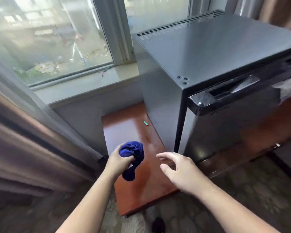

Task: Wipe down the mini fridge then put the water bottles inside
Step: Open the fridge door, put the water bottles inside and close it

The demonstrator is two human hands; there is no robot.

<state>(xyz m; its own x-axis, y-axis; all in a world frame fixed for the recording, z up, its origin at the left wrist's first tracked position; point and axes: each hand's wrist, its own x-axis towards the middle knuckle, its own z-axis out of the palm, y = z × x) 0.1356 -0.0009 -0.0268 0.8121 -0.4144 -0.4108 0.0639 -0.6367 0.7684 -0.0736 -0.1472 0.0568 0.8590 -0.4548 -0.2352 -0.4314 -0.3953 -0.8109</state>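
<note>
- Left hand point(119, 158) grips bunched blue cloth point(133, 154) above wooden stand point(124, 130).
- Right hand point(180, 170) alongside, fingers spread, holding nothing.
- Mini fridge point(217, 56) just beyond right hand, untouched.
- Small green item point(145, 123) ahead of left hand.

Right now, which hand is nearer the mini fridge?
Right. The right hand hovers close beside the mini fridge; the left hand, gripping the blue cloth, is farther left.

We see only our own two arms: the left forearm point(91, 199) and right forearm point(225, 207) are bare right from the near edge. Our left hand point(119, 158) and right hand point(180, 172) are bare too, the fingers point(163, 156) uncovered.
</note>
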